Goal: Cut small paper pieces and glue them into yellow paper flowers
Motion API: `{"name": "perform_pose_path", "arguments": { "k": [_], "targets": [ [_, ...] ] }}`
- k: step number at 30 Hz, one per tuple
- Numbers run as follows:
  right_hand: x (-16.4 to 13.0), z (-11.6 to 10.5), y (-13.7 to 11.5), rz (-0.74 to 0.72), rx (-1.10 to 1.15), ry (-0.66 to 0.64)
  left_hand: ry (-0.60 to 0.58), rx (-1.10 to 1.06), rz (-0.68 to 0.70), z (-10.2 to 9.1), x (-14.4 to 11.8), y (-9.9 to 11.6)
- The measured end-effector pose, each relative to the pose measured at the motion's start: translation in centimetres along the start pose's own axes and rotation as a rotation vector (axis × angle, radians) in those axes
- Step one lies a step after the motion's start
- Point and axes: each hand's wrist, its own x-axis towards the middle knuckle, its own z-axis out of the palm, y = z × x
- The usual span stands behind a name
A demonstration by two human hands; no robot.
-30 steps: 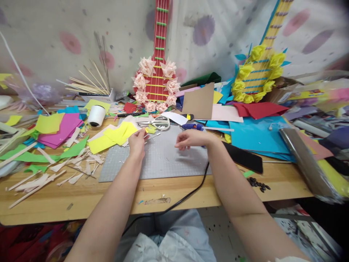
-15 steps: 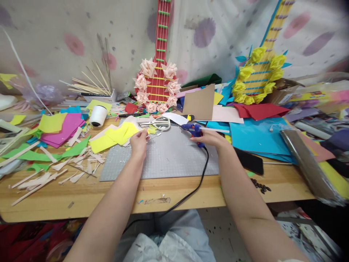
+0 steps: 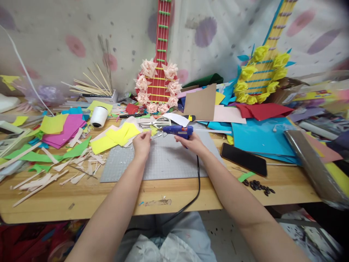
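Blue hot-glue gun [image 3: 174, 129] | gripped in right hand [image 3: 194, 142], pointed toward left hand [image 3: 142, 145] | left hand pinched closed, contents indiscernible

No lettering was legible.
Pale print on the blue glue gun [image 3: 174, 129] and reddish marks on the yellow band of the plastic packaging [image 3: 313, 95] were too small or blurred to be read.

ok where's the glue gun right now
In the head view, near the centre: the blue glue gun is in the right hand, over the grey mat, nozzle pointing towards the left hand.
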Motion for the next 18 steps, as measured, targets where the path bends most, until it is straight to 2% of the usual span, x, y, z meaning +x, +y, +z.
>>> {"name": "perform_pose_path", "arguments": {
  "k": [5, 18],
  "targets": [
    [-0.1, 1.1, 0.0, -0.083, -0.076, -0.041, -0.004, 0.082, 0.069, -0.1, 0.2, -0.4],
    [0.3, 1.3, 1.0, -0.120, -0.131, -0.056, -0.011, 0.102, 0.075, -0.1, 0.4, -0.7]
  ]
}}
